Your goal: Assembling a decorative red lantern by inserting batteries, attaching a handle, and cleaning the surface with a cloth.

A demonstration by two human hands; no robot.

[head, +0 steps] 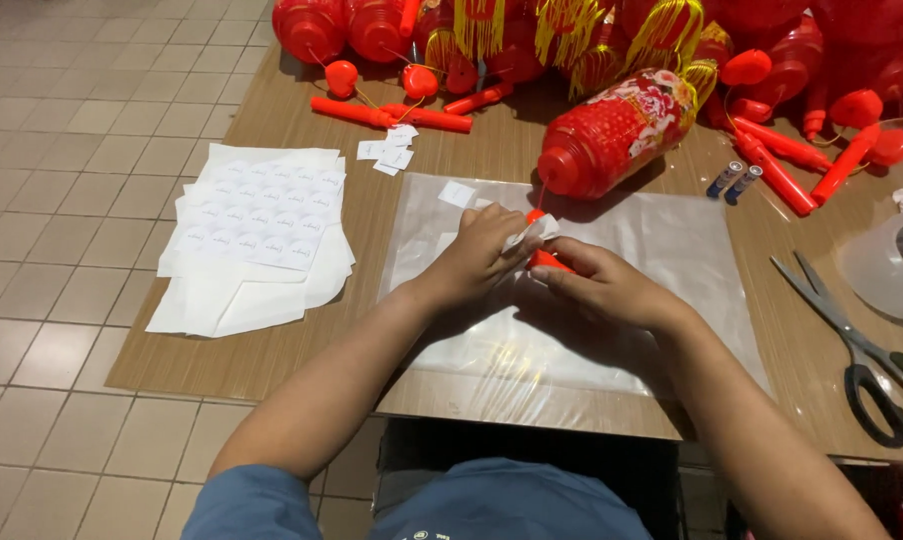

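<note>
Centrally, both hands' fingers [520, 243] pinch a red handle [549, 262] over clear plastic sheet [672, 260].

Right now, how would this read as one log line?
left hand: pinching white sticker | right hand: holding red handle | lantern lying behind | scissors right

Glossy red plastic lantern [617, 130], clear shiny plastic sheet [672, 250], matt white paper sheets [257, 235], wood-grain table [302, 350]
</note>
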